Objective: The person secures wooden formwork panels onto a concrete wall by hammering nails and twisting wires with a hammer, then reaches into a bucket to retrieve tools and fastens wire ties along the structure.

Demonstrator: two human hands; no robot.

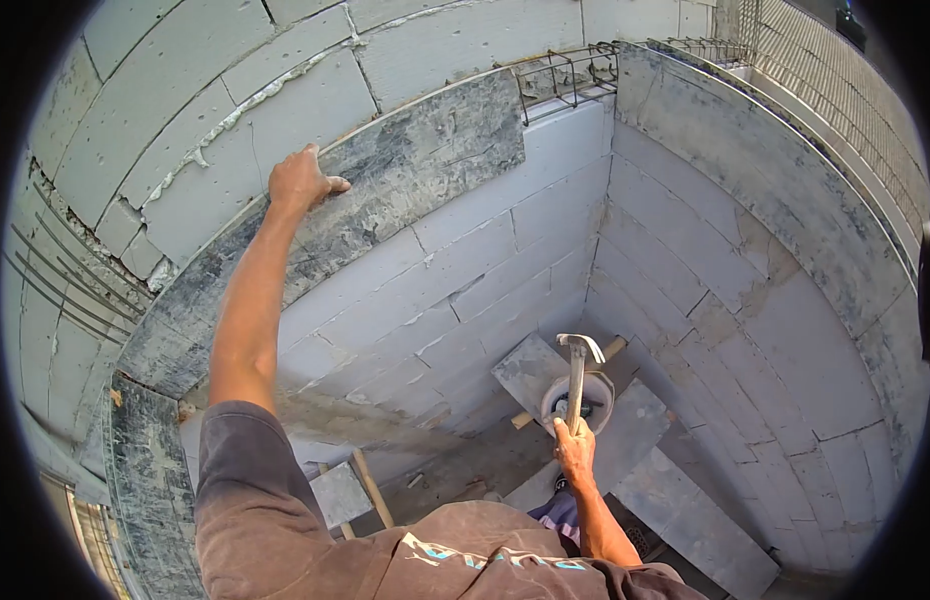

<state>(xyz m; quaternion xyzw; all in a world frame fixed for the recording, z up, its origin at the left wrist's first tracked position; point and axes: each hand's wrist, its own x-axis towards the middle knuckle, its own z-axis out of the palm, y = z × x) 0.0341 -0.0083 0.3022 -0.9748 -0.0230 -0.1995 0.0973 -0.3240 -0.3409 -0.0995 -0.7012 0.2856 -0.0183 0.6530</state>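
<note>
In the head view my left hand [303,182] reaches up along the wall, its fingers hooked over the top edge of a long grey-stained formwork board [425,160] and the thumb on its face. Lower down, my right hand [575,450] is wrapped round the handle of a claw hammer [582,350]. The hammer points upward with its metal head at the top. Behind and below it stands a round bucket [602,402], its contents partly hidden by the hammer.
Pale block walls [505,240] meet in a corner. A rebar cage [570,75] shows between the board and a second formwork board [745,130]. Several steel rods [70,265] jut out at left. Loose panels [685,520] lie below, near a wooden post [373,490].
</note>
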